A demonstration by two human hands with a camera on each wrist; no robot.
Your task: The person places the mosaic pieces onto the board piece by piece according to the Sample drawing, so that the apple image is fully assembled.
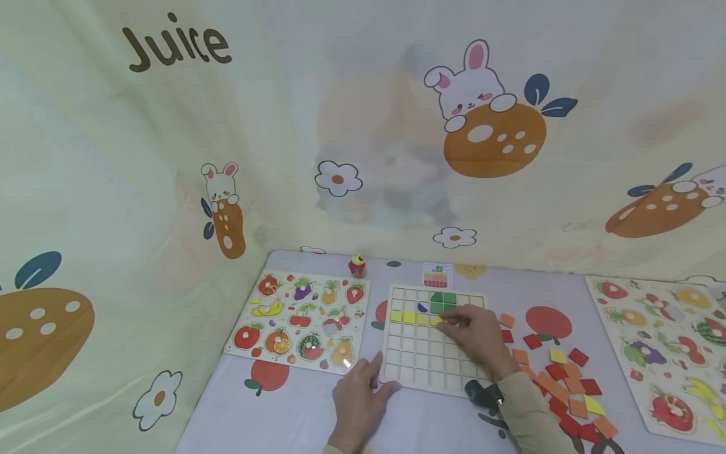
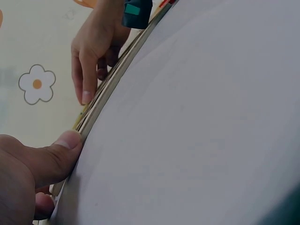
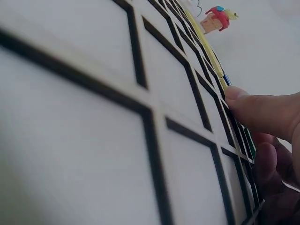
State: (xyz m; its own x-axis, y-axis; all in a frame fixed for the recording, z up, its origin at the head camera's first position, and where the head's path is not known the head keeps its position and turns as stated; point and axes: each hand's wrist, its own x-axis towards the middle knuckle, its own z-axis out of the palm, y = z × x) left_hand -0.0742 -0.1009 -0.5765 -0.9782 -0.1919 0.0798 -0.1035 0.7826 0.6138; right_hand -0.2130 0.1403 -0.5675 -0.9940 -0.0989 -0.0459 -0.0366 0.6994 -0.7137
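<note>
The worktop (image 1: 295, 416) carries a wooden grid board (image 1: 420, 359) at its centre, between a fruit puzzle board (image 1: 300, 321) on the person's left and a second fruit puzzle (image 1: 658, 353) on the right. Filling of the grid is judged to be at an early stage: a green block (image 1: 443, 301) sits in the far rows, a row of yellow tiles (image 1: 409, 317) runs across the second row, one small dark blue piece (image 1: 422, 308) lies beside the green, and all nearer cells remain bare. A loose heap of red, orange and yellow tiles (image 1: 567, 388) lies just right of the board, unplaced. The left hand (image 1: 358, 403) rests at the board's near left corner, its thumb pressed against the edge and fingers relaxed, steadying it. The right hand (image 1: 475, 334) reaches over the board, fingertips at the right end of the yellow row, touching the tile there; whether they pinch it or merely press it down cannot be told. A small red toy figure (image 1: 357, 266) stands beyond.
</note>
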